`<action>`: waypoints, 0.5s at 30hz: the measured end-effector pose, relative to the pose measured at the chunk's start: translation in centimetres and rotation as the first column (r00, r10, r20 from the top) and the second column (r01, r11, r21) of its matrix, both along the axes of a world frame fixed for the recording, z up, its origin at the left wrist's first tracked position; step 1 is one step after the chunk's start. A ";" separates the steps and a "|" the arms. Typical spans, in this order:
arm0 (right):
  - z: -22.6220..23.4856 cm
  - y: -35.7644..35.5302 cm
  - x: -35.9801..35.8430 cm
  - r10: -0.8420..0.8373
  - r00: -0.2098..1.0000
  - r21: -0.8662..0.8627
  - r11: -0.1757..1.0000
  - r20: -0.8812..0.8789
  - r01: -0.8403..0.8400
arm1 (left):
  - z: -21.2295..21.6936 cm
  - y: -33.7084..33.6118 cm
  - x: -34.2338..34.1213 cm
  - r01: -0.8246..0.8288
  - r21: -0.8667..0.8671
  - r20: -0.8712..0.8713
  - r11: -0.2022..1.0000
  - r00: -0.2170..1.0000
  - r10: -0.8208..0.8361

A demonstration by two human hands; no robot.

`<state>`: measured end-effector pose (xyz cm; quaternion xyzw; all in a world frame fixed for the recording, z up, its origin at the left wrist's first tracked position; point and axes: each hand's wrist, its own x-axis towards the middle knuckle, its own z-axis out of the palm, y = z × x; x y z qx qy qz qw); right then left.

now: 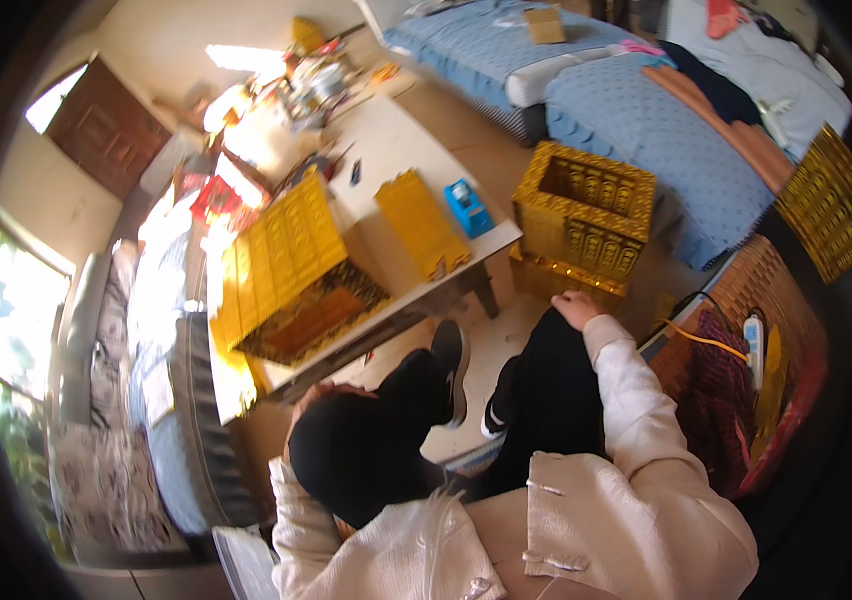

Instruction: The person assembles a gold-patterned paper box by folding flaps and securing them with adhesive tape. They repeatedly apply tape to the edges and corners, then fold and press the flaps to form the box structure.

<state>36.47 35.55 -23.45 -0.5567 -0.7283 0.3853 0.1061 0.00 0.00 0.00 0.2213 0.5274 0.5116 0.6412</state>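
Note:
My right hand (pixel 576 308) rests on my right knee, fingers lying loosely over it and holding nothing. Close beyond it, a golden openwork box (pixel 586 215) with an open top stands on another golden piece (pixel 566 277). My left hand (pixel 308 402) lies around the far side of my left knee, largely hidden by it; the visible fingers look stretched along the knee. In front of that hand, a large golden box (pixel 291 265) lies on the white table (pixel 401 135), its open side toward me. A flat golden panel (pixel 421 225) lies to its right.
A blue tape dispenser (pixel 467 208) sits at the table's right edge. Right of me are a wicker surface (pixel 711 320), a white power strip (pixel 754 350) with an orange cord, and an upright golden panel (pixel 828 205). Blue-covered beds (pixel 626 150) stand behind, a sofa (pixel 96 480) at left.

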 end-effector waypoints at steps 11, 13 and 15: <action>1.9 -0.5 1.1 -0.016 0.998 0.050 0.999 0.069 0.012 | 1.6 -3.7 0.3 -0.173 0.132 -0.054 0.976 0.982 0.181; 2.5 -0.4 0.5 0.022 0.994 -0.019 1.000 0.111 -0.020 | 1.3 -4.4 -1.0 -0.140 0.165 -0.283 0.976 0.942 0.183; 3.3 -0.8 0.8 0.012 0.994 -0.056 0.998 0.108 -0.006 | 1.3 -4.2 -2.0 -0.168 0.089 -0.289 0.982 0.939 0.187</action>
